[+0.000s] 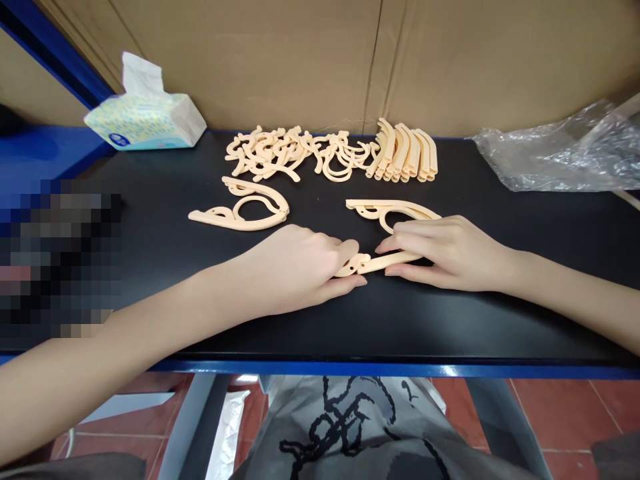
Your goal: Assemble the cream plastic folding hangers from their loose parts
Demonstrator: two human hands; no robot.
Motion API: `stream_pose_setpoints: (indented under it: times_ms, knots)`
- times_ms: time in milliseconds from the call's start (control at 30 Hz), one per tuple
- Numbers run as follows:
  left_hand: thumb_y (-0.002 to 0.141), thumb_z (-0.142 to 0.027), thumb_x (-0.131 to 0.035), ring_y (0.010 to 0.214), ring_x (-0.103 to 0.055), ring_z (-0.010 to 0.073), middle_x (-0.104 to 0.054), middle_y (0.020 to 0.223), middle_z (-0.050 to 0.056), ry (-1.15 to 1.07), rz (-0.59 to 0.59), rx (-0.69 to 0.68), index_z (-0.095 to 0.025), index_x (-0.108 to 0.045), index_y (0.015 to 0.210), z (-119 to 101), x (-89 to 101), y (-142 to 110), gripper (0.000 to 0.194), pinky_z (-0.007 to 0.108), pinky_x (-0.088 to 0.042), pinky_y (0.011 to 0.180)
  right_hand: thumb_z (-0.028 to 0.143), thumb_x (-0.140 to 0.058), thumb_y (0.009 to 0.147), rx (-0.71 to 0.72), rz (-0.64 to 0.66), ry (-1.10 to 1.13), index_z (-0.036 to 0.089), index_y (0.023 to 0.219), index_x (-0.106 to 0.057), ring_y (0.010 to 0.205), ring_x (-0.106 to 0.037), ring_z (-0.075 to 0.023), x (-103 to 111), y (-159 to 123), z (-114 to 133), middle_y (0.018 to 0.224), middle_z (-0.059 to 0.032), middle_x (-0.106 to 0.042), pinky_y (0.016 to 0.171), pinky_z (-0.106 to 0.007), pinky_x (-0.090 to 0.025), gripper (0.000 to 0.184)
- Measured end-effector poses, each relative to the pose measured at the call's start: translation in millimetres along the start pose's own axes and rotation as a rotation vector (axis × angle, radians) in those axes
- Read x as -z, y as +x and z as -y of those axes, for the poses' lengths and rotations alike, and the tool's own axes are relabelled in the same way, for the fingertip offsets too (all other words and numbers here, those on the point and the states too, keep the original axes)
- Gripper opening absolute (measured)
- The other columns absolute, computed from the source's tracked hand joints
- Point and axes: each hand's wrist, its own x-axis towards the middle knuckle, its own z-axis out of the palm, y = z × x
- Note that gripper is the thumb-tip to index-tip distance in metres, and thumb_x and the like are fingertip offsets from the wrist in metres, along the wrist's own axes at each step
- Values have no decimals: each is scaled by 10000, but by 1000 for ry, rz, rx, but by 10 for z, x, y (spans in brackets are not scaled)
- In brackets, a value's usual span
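Note:
My left hand (310, 263) is closed around a small curved cream plastic piece (349, 267), and its fingers hide most of that piece. Between the thumb and fingers of my right hand (445, 253) is a cream plastic hanger arm (387, 262). The ends of the two pieces meet between my hands; whether they are locked together I cannot tell. Just behind my right hand lies a folding hanger (390, 204), partly covered by the fingers. Another folding hanger (260, 222) rests on the black table beyond my left wrist, its arms folded around a round hook.
Loose curved hook pieces (270, 152) are heaped along the back of the table (320, 327). Beside them hanger arms (405, 157) lie stacked. A tissue pack (150, 120) stands at back left, a clear plastic bag (555, 153) at back right. Cardboard (280, 60) rises behind.

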Motion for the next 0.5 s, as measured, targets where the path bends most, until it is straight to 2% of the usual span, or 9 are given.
stream_pose_setpoints:
  times_ms: [500]
  knots:
    - [967, -392, -489, 482, -518, 135, -605, 657, -6, 8, 51, 7, -175, -496, 774, -16, 38, 10, 290, 253, -212, 474, 410, -463, 983, -30, 34, 38, 176, 1042, -622, 774, -657, -161, 17, -6, 3, 886, -35, -678, 516, -260, -367, 289]
